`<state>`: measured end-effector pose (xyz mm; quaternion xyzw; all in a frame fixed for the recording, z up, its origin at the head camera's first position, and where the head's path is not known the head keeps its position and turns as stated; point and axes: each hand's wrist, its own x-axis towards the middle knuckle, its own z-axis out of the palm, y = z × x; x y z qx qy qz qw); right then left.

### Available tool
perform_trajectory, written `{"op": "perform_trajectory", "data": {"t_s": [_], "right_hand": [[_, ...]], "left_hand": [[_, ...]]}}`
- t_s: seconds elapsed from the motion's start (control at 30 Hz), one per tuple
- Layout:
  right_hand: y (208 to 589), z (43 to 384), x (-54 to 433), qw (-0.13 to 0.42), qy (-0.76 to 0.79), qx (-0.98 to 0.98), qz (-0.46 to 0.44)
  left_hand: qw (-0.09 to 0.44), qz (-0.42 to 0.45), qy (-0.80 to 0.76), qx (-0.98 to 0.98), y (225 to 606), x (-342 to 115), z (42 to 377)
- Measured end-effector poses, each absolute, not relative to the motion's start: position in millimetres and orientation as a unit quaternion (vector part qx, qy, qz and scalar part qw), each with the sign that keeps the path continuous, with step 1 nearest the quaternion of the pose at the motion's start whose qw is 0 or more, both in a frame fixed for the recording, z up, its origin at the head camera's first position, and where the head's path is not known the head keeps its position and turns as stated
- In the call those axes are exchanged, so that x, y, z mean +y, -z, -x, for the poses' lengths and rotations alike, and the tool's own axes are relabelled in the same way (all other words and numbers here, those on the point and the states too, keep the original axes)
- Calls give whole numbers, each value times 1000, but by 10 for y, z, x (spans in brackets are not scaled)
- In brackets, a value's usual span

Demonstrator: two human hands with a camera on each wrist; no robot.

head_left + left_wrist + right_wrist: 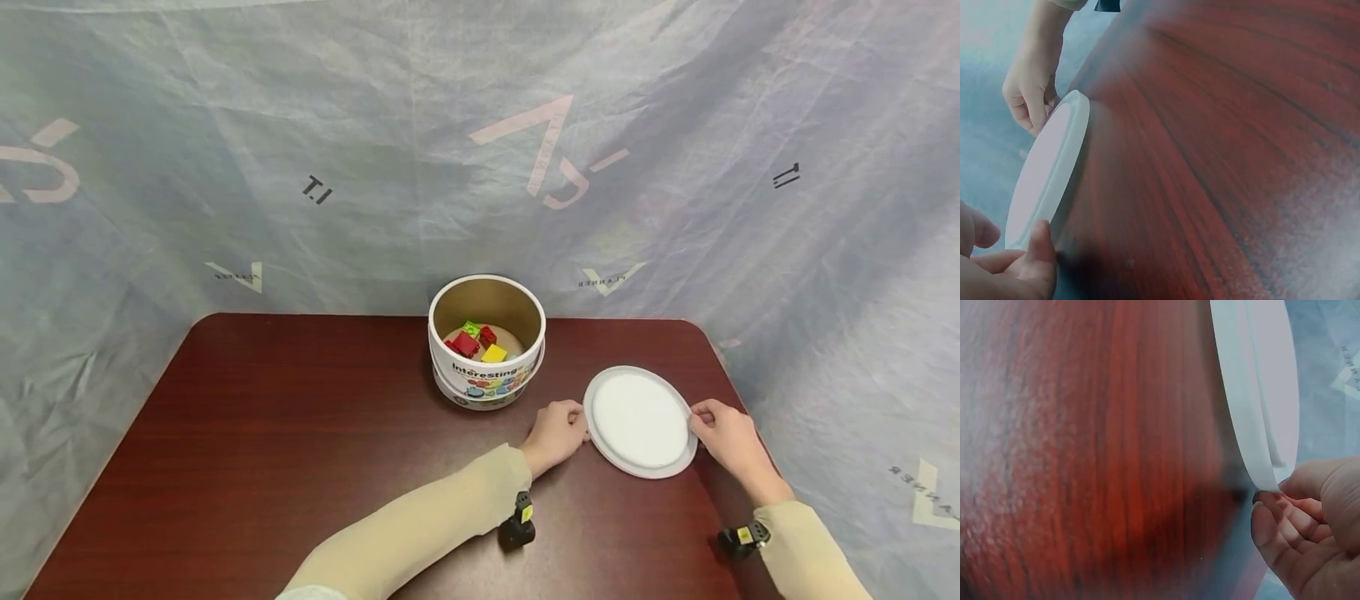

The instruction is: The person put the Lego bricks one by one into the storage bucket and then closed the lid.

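Observation:
A round white lid (pixel 641 421) with a raised rim is at the right side of the table, face up and close over the tabletop. My left hand (pixel 557 431) pinches its left edge, and my right hand (pixel 726 435) pinches the opposite edge. In the left wrist view, the thumb and fingers (pixel 1038 256) meet at the near end of the lid (pixel 1047 169). The right wrist view has the thumb and index finger of the right hand (pixel 1316 525) at the lid's rim (pixel 1244 419), its other fingers curled beneath.
Behind and left of the lid stands a white bucket (pixel 487 383) without a cover, its handle hanging at the front. Inside lie several toy bricks (pixel 467 344) in red, yellow and green. A grey printed cloth (pixel 420 167) hangs around the dark red wooden table (pixel 247 433).

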<state>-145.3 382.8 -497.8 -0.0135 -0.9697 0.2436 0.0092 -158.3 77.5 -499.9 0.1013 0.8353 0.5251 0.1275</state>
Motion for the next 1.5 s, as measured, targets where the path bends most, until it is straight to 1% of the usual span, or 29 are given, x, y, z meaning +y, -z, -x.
{"op": "perform_trajectory", "data": {"t_s": [0.1, 0.2, 0.43, 0.57, 0.7, 0.97, 1.2, 1.5], "right_hand": [[4946, 1455, 3816, 9, -252, -968, 13], [4909, 1452, 3783, 21, -264, -964, 10], [4763, 1489, 3688, 67, -271, -960, -1], [4654, 1517, 3659, 95, -277, -956, -4], [4552, 1521, 3639, 105, -293, -950, -4], [4420, 1521, 3646, 121, -341, -932, -2], [4235, 1597, 3588, 145, -364, -920, -8], [3886, 1808, 3311, 161, -375, -913, -25]], "left_hand": [[140, -67, -569, 807, 4993, 765, 1598], [142, -48, -607, 780, 4967, 738, 1625], [150, -51, -636, 756, 4829, 614, 1679], [173, -40, -675, 716, 4712, 557, 1704], [189, -28, -701, 686, 4579, 520, 1715], [213, -52, -680, 700, 4211, 442, 1733], [208, -62, -682, 698, 3940, 349, 1863], [181, -71, -674, 713, 3662, 65, 2055]]}}
